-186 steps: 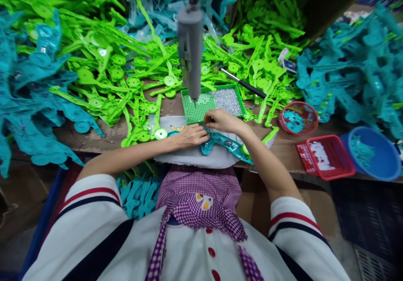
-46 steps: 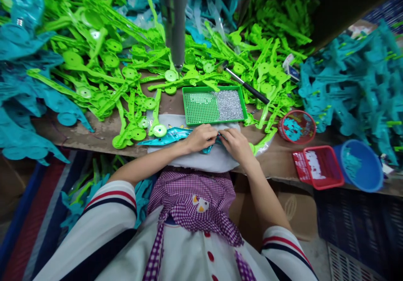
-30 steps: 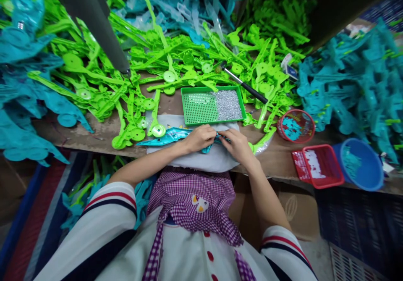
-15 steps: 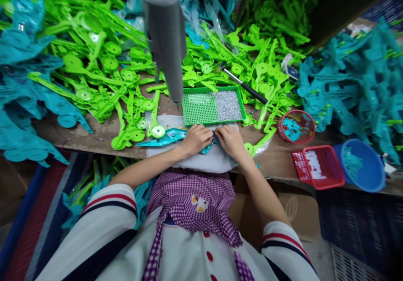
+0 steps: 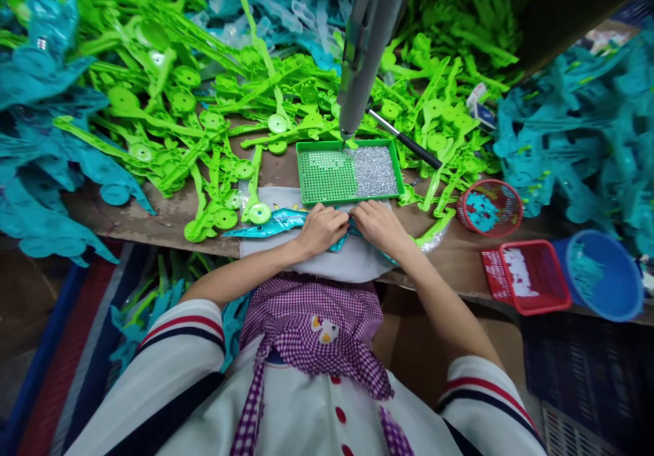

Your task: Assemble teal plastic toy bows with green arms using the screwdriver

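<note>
A long turquoise plastic part (image 5: 278, 223) lies across the grey cloth (image 5: 327, 265) at the table's front edge. My left hand (image 5: 323, 230) is closed on its middle, fingers curled over it. Just to the right, my right hand (image 5: 375, 224) pinches at the same part, thumb and fingertips close to the left fingers. What sits between the fingertips is too small and covered to make out. Directly behind my hands is a green perforated tray (image 5: 327, 193) with small silvery metal pieces (image 5: 377, 170) heaped in its right half.
A grey hanging screwdriver (image 5: 357, 67) points down over the tray. A black-handled hammer (image 5: 409, 144) lies behind it. Lime-green parts (image 5: 168, 122) pile up behind and left, turquoise parts (image 5: 577, 129) right. Red baskets (image 5: 541, 306) and a blue tub (image 5: 620, 292) stand at front right.
The hanging screwdriver has swung right, from the tray's left edge to above its middle. Both hands stay on the turquoise part. The view has shifted slightly.
</note>
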`<action>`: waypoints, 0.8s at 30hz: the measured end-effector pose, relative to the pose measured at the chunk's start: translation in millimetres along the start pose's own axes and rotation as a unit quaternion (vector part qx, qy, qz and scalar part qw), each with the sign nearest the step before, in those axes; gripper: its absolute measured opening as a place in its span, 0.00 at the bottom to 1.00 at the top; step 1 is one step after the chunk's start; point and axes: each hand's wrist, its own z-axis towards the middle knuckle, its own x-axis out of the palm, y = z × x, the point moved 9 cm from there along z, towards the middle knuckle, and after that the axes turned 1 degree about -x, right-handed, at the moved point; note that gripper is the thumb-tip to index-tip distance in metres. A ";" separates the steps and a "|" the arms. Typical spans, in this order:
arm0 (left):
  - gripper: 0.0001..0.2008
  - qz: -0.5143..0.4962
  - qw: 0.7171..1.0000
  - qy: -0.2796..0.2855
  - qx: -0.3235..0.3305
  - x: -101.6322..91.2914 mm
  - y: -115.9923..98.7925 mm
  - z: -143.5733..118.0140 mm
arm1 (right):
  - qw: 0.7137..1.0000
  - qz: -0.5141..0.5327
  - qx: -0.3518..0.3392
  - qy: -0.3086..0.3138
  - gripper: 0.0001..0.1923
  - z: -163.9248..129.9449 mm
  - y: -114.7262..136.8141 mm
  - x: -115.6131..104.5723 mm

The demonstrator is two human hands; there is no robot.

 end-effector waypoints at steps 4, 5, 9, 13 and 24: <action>0.10 -0.013 1.000 0.001 -0.010 2.0 4.2 0.8 | 0.995 0.085 0.040 -0.031 0.11 -4.7 -11.2 0.4; 0.09 -0.022 1.000 -0.005 -0.010 0.6 5.2 0.9 | 0.994 0.094 0.047 -0.038 0.11 -6.1 -13.6 -0.3; 0.08 -0.105 0.994 -0.031 -0.021 -9.4 12.7 0.7 | 0.991 0.096 0.077 -0.062 0.13 -14.5 -27.1 -8.8; 0.07 -0.177 0.981 -0.066 -0.036 -20.2 17.6 0.5 | 0.990 0.094 0.086 -0.057 0.12 -22.1 -33.6 -12.6; 0.10 -0.087 0.985 -0.080 0.125 -19.6 -7.7 -2.3 | 0.987 0.119 0.087 -0.061 0.10 -16.1 -30.2 -10.9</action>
